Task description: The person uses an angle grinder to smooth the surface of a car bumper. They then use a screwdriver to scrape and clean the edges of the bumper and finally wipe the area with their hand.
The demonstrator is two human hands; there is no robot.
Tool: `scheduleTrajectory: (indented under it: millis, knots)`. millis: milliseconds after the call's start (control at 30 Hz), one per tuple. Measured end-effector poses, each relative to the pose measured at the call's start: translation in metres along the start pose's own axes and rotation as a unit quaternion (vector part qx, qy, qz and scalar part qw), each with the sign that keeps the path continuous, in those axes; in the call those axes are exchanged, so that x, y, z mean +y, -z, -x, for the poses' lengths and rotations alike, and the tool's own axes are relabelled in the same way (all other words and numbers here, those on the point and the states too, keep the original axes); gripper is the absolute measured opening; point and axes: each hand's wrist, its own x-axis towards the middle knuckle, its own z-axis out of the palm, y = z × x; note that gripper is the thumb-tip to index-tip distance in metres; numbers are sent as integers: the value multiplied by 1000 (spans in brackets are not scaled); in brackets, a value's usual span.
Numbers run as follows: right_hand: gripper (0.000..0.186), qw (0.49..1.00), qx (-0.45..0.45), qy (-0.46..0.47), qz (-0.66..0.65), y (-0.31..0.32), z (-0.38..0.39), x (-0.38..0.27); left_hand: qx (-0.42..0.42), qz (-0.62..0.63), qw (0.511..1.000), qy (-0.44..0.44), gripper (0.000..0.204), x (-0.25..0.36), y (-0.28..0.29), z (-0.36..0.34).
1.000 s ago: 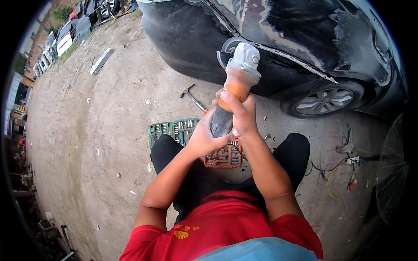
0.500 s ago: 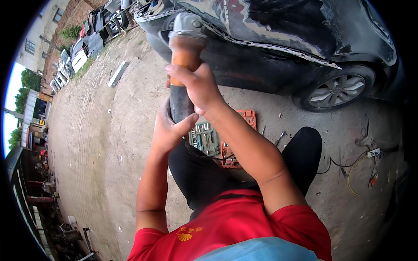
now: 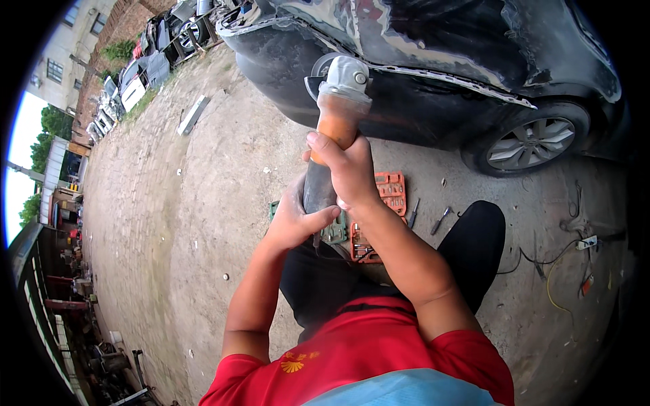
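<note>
- Angle grinder is pointing away from you, toward the black car.
- Your left hand is gripping its rear, your right hand its orange middle, fingers wrapped round, probably for steadiness.

The floor was tan-grey, worn and stained, with a brick-like pattern toward the upper left. A pale wall with dark windows stood at upper left, beside a reddish brick wall. A dark shed lined the left edge, below trees and bright sky. Daylight was diffuse.
</note>
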Motion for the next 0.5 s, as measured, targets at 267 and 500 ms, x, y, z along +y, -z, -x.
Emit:
scheduleTrajectory:
  millis: [267,500]
  knots:
    - [32,1000,-11,11,-8,-7,-20,-5,-2,-4,1000,29,78,4,15,-14]
    - [42,991,-119,16,56,-52,-57,-5,72,54,995,-31,62,15,29,-11]
